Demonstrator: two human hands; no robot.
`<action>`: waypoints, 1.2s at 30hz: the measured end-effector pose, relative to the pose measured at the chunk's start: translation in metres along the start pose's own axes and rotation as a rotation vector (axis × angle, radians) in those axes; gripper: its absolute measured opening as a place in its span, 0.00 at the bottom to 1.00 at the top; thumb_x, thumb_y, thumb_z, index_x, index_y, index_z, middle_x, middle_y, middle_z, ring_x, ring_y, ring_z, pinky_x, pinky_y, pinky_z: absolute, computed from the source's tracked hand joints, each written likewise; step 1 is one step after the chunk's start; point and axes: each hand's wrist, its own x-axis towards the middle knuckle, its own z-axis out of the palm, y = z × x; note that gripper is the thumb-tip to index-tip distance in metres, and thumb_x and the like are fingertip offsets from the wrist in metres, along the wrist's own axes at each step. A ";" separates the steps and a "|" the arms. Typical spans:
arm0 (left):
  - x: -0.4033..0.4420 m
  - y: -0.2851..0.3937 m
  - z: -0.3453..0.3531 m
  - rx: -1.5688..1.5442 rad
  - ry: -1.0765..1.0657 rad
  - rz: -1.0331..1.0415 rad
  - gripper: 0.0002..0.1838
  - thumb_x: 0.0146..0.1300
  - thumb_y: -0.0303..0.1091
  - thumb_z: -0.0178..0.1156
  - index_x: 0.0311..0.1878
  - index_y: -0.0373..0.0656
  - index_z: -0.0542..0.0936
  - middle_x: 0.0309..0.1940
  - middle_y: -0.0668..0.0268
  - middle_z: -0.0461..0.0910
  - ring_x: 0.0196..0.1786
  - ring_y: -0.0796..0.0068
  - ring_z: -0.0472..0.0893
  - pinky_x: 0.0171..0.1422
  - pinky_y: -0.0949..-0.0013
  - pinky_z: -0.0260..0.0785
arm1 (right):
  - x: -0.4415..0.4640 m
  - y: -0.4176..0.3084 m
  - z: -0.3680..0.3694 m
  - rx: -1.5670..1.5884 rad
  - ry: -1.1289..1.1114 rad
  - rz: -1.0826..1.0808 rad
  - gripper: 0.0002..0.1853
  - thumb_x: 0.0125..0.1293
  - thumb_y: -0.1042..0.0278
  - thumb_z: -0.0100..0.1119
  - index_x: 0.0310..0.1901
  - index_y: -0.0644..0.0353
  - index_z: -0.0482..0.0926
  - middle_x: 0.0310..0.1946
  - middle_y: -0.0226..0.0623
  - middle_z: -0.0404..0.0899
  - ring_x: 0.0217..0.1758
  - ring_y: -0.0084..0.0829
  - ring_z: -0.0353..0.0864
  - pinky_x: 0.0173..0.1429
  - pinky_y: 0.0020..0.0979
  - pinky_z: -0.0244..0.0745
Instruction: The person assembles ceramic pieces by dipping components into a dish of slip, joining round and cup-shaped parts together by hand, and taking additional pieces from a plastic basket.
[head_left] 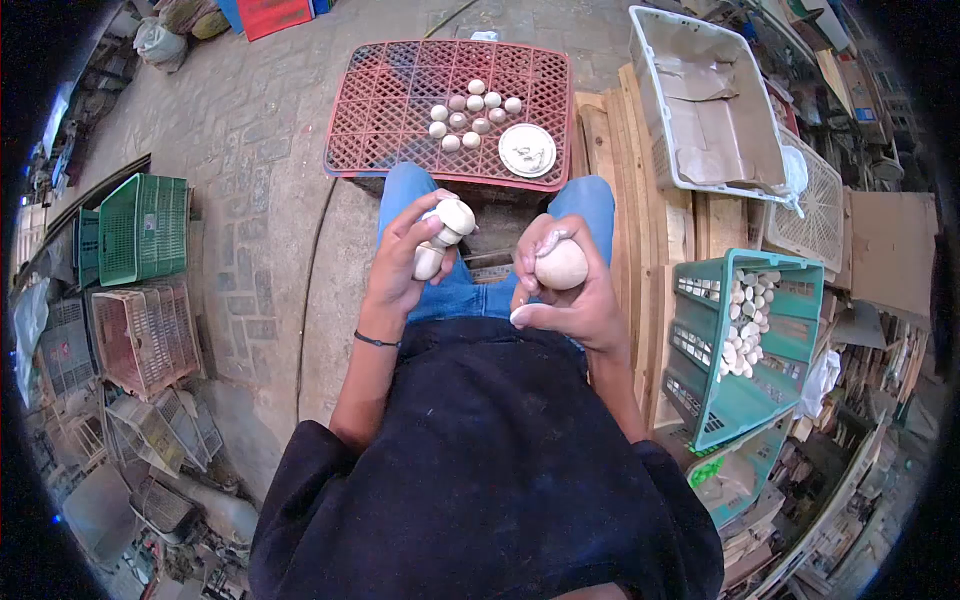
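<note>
My left hand [405, 250] is closed around several pale, rounded pieces [456, 217] that look wooden; its fingers partly cover them. In my right hand [575, 290] is a larger pale ball [562, 265], gripped by the curled fingers, with white smears on the fingers and thumb. Both hands are above my lap, apart from each other. Beyond them, a group of small round pieces [450, 143] sits on an upturned red plastic crate [375, 110]. Beside those pieces lies a round white dish [527, 150] with some whitish material on it.
On the right stand a green crate [700, 300] containing many pale pieces [745, 320], a white crate [715, 120] lined with cardboard, and long wooden planks [640, 200]. Another green crate [145, 230] and a faded pink crate [147, 335] are stacked at left.
</note>
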 end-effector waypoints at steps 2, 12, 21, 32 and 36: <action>0.000 -0.001 0.000 -0.011 0.002 -0.010 0.20 0.61 0.36 0.56 0.55 0.39 0.71 0.34 0.60 0.78 0.19 0.77 0.74 0.13 0.79 0.59 | 0.000 0.002 -0.001 -0.001 0.019 0.015 0.28 0.41 0.89 0.68 0.42 0.58 0.63 0.36 0.36 0.65 0.38 0.27 0.72 0.36 0.25 0.78; 0.000 0.001 0.003 0.010 0.009 -0.011 0.20 0.61 0.37 0.56 0.54 0.39 0.71 0.33 0.60 0.78 0.19 0.78 0.74 0.13 0.80 0.59 | -0.002 0.000 -0.003 0.041 0.093 0.041 0.23 0.46 0.87 0.64 0.39 0.57 0.63 0.31 0.33 0.65 0.36 0.35 0.78 0.39 0.31 0.78; -0.001 0.000 0.001 0.085 0.017 -0.009 0.25 0.59 0.43 0.58 0.56 0.39 0.69 0.37 0.54 0.79 0.18 0.77 0.73 0.14 0.79 0.61 | 0.000 0.003 -0.009 0.056 0.097 -0.030 0.18 0.51 0.84 0.62 0.38 0.57 0.63 0.28 0.33 0.67 0.34 0.30 0.78 0.39 0.30 0.76; -0.001 0.000 0.003 0.011 0.018 -0.017 0.21 0.61 0.37 0.56 0.55 0.38 0.71 0.34 0.59 0.79 0.18 0.78 0.73 0.13 0.80 0.59 | 0.001 0.006 -0.010 0.107 0.142 -0.053 0.19 0.49 0.86 0.63 0.37 0.57 0.64 0.27 0.31 0.67 0.35 0.28 0.76 0.39 0.28 0.73; 0.001 -0.003 -0.002 0.070 0.010 -0.013 0.25 0.60 0.42 0.56 0.57 0.38 0.68 0.37 0.52 0.78 0.19 0.77 0.73 0.14 0.80 0.61 | 0.001 0.007 -0.012 0.128 0.174 -0.049 0.19 0.49 0.86 0.63 0.36 0.56 0.64 0.28 0.30 0.67 0.35 0.28 0.76 0.39 0.29 0.73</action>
